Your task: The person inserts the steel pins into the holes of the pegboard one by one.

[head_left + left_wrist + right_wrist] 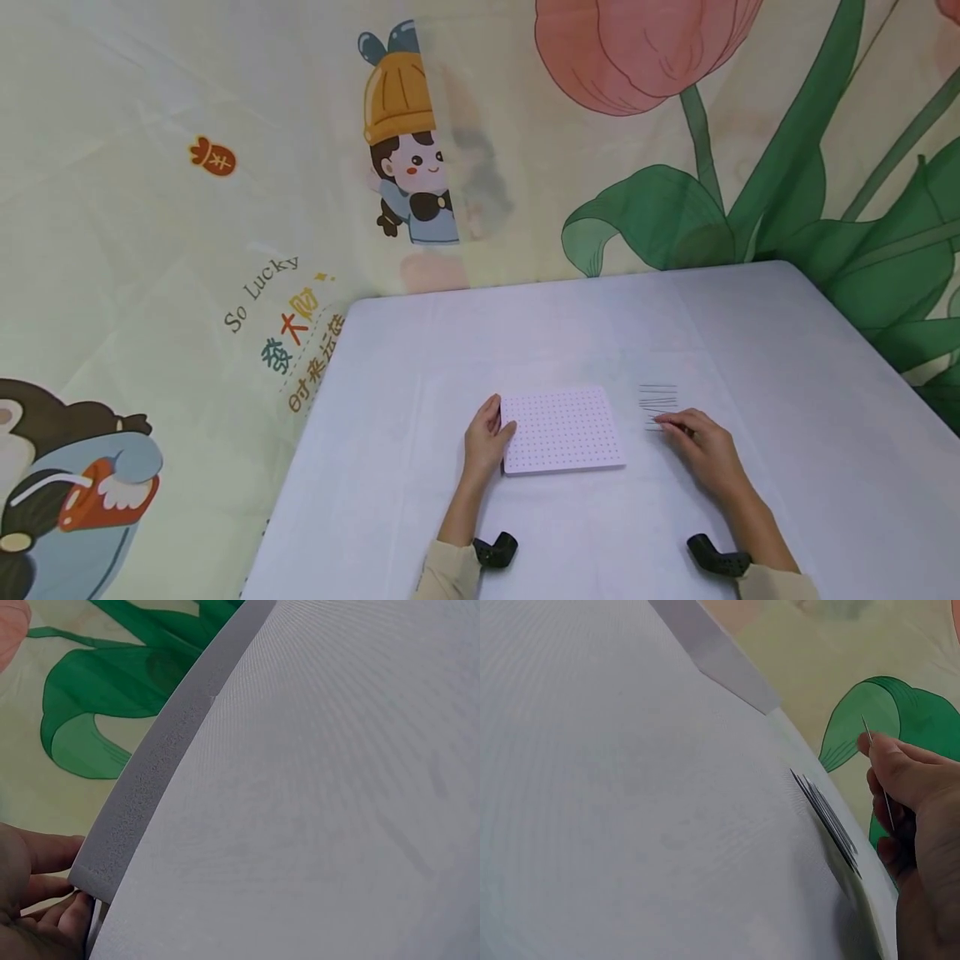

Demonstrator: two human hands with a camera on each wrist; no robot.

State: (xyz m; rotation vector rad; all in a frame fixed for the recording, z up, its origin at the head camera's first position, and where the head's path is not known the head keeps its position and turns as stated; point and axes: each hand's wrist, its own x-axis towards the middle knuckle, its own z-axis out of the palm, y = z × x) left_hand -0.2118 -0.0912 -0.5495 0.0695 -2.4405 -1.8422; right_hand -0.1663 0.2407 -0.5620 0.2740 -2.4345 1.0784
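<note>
A pale board (562, 429) dotted with rows of small holes lies on the table. My left hand (486, 437) grips its left edge, thumb on the near face; the left wrist view has the fingers (56, 851) around one corner. To the right of the board, my right hand (705, 454) pinches a thin metal pin (889, 812) between thumb and fingers, held tilted above the table. Several similar pins (657, 400) lie side by side just beyond that hand. The right wrist view shows them as a close row (829, 825).
A white cloth covers the table (450, 350). Behind it hangs a printed backdrop (285, 125) with a tulip, leaves and cartoon figures. Black wrist devices (497, 550) sit at both cuffs.
</note>
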